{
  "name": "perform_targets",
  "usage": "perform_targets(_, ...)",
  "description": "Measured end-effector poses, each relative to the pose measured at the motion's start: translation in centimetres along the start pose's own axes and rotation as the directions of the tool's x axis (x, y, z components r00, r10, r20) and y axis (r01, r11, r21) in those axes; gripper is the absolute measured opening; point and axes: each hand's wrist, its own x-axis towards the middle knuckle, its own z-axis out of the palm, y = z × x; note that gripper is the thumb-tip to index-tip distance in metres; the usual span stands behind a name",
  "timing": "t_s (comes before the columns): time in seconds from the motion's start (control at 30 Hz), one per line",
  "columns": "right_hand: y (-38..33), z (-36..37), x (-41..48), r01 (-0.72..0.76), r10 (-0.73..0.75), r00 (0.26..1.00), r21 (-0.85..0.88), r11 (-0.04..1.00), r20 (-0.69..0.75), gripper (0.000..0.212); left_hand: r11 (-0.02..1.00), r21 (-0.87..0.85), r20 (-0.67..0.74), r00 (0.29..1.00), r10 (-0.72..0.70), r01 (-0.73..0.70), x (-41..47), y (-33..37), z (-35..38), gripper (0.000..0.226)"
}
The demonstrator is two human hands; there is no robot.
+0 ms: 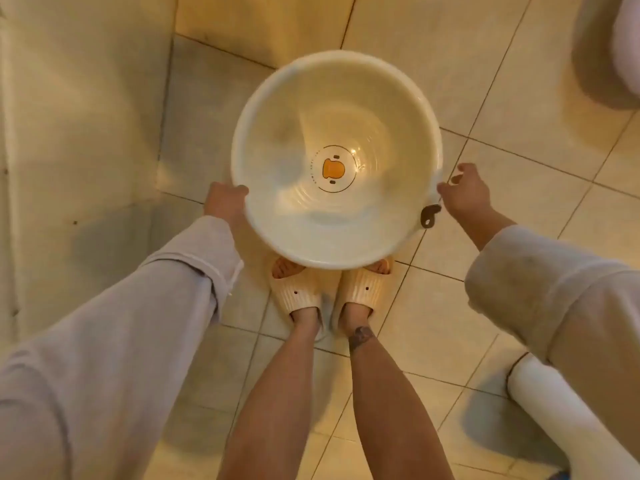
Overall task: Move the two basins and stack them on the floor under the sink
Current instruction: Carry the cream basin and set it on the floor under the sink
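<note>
A round white basin [277,188] with an orange duck print on its bottom hangs level above the tiled floor, right in front of my slippered feet. My left hand [225,202] grips its left rim. My right hand [465,194] is at the right rim with fingers spread, and only the fingertips touch the edge. A small brown hanging tab [429,215] sticks out of the rim just below that hand. I see only one basin in view.
A tiled wall [86,116] rises close on the left and behind the basin. A white fixture [620,50] curves in at the top right. A white pedestal or pipe [561,420] stands on the floor at the lower right.
</note>
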Motion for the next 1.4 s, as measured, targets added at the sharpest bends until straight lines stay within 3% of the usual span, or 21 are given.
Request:
perform_targets(0.13, -1.8, 1.1, 1.7, -0.056, 0.051, 0.996, 0.067, 0.996, 0.069, 0.049, 0.997, -0.067, -0.018, 0.999, 0.030, -0.031, 0.8, 1.5, 0.1, 0.052)
perform_targets(0.3, -1.4, 0.0, 0.4, -0.076, 0.077, 0.985, -0.013, 0.997, 0.152, 0.044, 1.000, -0.017, 0.057, 0.998, -0.007, 0.008, -1.0, 1.4, -1.1, 0.049)
perform_targets(0.43, -0.5, -3.1, -3.7, -0.106, 0.113, 0.968, -0.045, 0.993, 0.226, 0.039, 1.000, 0.021, 0.094, 0.995, -0.014, 0.012, -5.8, 0.9, -3.3, 0.041)
perform_targets(0.57, -0.4, -8.3, -10.6, -0.135, 0.133, 0.959, -0.007, 0.991, 0.251, 0.040, 0.991, -0.117, 0.093, 0.994, -0.055, 0.066, -13.7, -0.1, -6.2, 0.036)
perform_targets(0.73, -0.4, -16.6, -21.8, -0.131, 0.092, 0.975, 0.190, 0.973, 0.204, 0.028, 0.862, -0.506, -0.005, 1.000, -0.016, 0.011, -25.4, -1.3, -11.2, 0.012)
perform_targets(0.83, -0.4, -20.8, -27.8, -0.101, 0.044, 0.983, 0.321, 0.942, 0.179, 0.014, 0.825, -0.563, -0.064, 0.998, 0.020, -0.053, -31.5, -1.2, -14.4, 0.029)
perform_targets(0.9, -0.4, -23.1, -31.3, -0.079, 0.015, 0.987, 0.403, 0.912, 0.159, 0.015, 0.785, -0.614, -0.082, 0.995, 0.049, -0.089, -35.4, -0.6, -16.5, 0.026)
perform_targets(1.07, -0.2, -27.6, -38.1, -0.072, -0.002, 0.992, 0.571, 0.818, 0.127, 0.020, 0.790, -0.588, -0.089, 0.985, 0.151, -0.174, -43.6, 1.1, -20.6, 0.017)
perform_targets(1.17, 0.1, -30.0, -41.5, -0.051, -0.019, 0.995, 0.649, 0.759, 0.101, 0.028, 0.802, -0.538, -0.107, 0.965, 0.238, -0.257, -47.4, 1.9, -22.2, 0.034)
perform_targets(1.27, 0.8, -31.7, -43.9, -0.002, -0.046, 0.998, 0.696, 0.718, 0.050, 0.016, 0.795, -0.532, -0.038, 0.946, 0.322, -0.292, -49.0, 2.5, -23.2, 0.009)
perform_targets(1.4, 2.6, -32.7, -46.2, 0.025, -0.020, 1.000, 0.748, 0.663, -0.016, 0.018, 0.781, -0.534, 0.036, 0.914, 0.403, -0.324, -49.6, 4.0, -23.0, 0.018)
